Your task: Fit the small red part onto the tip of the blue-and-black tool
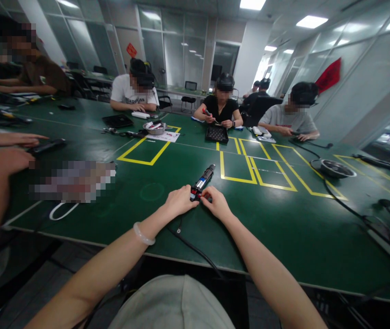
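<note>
In front of me on the green table [167,219] is a black handheld device [205,176] with a silver and blue cylindrical middle, pointing away from me. Red parts show at its near end. My left hand [182,201] is closed around the left side of that near end, with a pale bracelet on its wrist. From the right, my right hand [217,204] meets the same end, its thumb and fingers pinched together by the red parts. What they pinch is hidden. A black cord [195,249] with a small ring terminal beside it runs below my hands to the table edge.
Yellow tape rectangles [238,181] mark the table ahead. A metal bowl [338,168] and cables lie right. Left are a blurred-out bag-like item [73,181] and a neighbour's hand [26,139] at a dark device. Several people sit opposite, near a black tray [216,134].
</note>
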Motion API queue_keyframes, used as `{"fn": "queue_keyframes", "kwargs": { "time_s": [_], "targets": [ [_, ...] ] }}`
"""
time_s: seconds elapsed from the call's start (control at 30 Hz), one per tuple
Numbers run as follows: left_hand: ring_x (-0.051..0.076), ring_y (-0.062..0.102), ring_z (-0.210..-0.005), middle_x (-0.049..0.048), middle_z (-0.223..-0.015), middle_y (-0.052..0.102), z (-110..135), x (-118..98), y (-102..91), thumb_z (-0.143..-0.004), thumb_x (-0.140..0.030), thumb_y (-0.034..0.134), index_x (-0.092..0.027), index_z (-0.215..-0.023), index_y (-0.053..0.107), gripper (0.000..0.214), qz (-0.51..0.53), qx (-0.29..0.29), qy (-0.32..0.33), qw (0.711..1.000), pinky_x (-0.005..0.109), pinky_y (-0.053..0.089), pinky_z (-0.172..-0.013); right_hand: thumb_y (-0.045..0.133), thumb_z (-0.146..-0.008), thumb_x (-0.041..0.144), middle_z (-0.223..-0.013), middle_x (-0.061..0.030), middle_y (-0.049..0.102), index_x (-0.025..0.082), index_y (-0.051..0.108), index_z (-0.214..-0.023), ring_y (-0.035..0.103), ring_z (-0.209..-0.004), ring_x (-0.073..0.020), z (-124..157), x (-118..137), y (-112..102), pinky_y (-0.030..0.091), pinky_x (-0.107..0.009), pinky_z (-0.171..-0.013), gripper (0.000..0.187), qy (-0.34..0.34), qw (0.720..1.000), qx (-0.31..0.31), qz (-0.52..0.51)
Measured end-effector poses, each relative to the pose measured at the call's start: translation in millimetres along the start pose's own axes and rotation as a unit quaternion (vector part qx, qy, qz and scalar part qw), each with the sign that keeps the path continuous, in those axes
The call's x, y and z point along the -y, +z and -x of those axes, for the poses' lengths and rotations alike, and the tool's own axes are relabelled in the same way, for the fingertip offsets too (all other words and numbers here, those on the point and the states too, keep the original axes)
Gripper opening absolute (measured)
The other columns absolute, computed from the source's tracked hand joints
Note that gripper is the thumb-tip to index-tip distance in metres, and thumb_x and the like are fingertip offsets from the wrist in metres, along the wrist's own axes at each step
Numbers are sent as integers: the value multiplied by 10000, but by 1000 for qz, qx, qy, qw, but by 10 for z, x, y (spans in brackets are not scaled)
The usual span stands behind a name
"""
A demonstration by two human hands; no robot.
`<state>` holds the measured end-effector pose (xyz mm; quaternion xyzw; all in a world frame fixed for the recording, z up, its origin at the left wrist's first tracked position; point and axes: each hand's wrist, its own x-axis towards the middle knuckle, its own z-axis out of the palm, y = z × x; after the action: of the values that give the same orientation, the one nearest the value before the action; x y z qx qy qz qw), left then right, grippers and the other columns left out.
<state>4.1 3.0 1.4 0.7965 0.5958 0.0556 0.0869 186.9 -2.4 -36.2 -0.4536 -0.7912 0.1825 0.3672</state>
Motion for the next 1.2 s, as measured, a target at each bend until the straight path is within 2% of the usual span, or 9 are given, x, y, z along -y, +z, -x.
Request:
{"fn": "queue_keyframes", "kwargs": {
  "time_s": [0.17,0.3,0.4,0.6,0.8,1.0,1.2],
  "targets": [
    [318,649,-987,145,-1092,658,28,-26,-19,-769,-565,561,-201,-1095,525,490,4,3,-4,1000,375,478,-732,591,-852,229,-864,-27,547,216,611,-882,535,-761,-170,13,-23,45,410,-282,-725,38,-2,1000,13,22],
    [316,630,-1045,157,-1181,624,29,-37,-18,-767,-588,575,-218,-1288,431,655,11,-1,-2,1000,372,472,-775,587,-869,243,-920,-48,556,204,643,-893,551,-786,-169,6,-34,42,428,-288,-745,72,-11,1000,1,2],
    [319,616,-1072,163,-1207,600,15,-57,-9,-768,-619,568,-246,-1379,349,748,2,-4,7,1000,375,469,-798,574,-880,240,-864,-50,585,198,662,-879,556,-748,-169,-5,-26,39,432,-290,-722,98,-9,1000,-4,-6],
    [333,619,-1035,176,-1136,606,-41,-108,5,-810,-678,453,-228,-1226,500,614,-17,-7,7,1000,406,474,-777,506,-917,276,-802,-45,670,207,670,-837,590,-716,-182,-1,10,18,418,-290,-686,195,24,999,-25,-17],
    [321,617,-1042,175,-1145,613,-79,-77,-23,-850,-653,404,-204,-1196,529,581,-33,-4,-3,999,403,465,-808,489,-908,284,-839,-36,667,206,649,-911,582,-732,-176,0,-1,0,433,-282,-693,177,30,997,-38,-53],
    [317,610,-1055,163,-1171,607,-82,151,-103,-841,-650,421,-202,-1209,497,585,-36,10,-8,999,387,460,-819,493,-892,253,-893,-45,664,202,641,-949,585,-772,-180,1,-102,-31,452,-287,-716,167,32,997,-44,-58],
    [340,588,-1066,158,-1201,588,-98,680,-211,-820,-714,365,-228,-1263,469,666,-40,19,-68,997,440,462,-834,500,-886,242,-890,-40,673,205,650,-920,593,-774,-175,-3,-156,-9,450,-286,-718,158,34,997,-31,-58]
  ]
}}
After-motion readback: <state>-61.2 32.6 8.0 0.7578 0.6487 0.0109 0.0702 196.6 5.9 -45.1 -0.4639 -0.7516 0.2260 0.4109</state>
